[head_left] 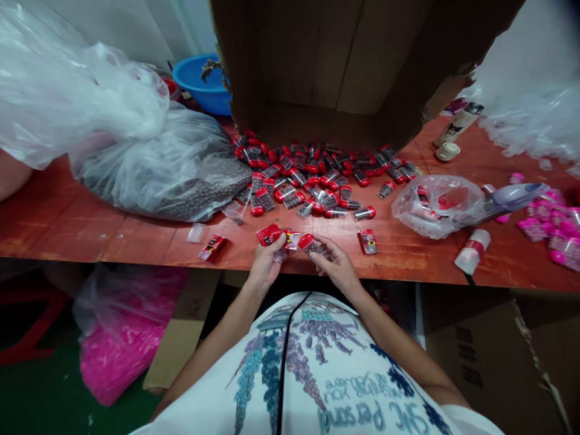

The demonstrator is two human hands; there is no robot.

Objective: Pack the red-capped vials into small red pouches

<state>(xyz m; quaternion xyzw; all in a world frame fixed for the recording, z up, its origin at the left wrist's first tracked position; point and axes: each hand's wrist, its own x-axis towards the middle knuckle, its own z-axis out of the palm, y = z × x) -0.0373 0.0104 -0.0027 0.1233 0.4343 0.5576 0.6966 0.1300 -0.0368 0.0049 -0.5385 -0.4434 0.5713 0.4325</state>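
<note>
While the fingers of our left hand (266, 261) pinch a glossy red printed packet (269, 234) near the frame's centre, those of our right hand (338, 263) grip a small clear container with a red cap and dark contents (308, 243) just beside it. We judge this piece half done, the container being outside the packet; a loose heap of similar red-capped containers (312, 178) seems left on the reddish-brown worktop (136, 248), upper centre, and we cannot tell how many are finished.

Workshop: bulk bag of dark beads (167, 172), heaped red-capped containers (312, 180), big cardboard box (317, 66)
</note>
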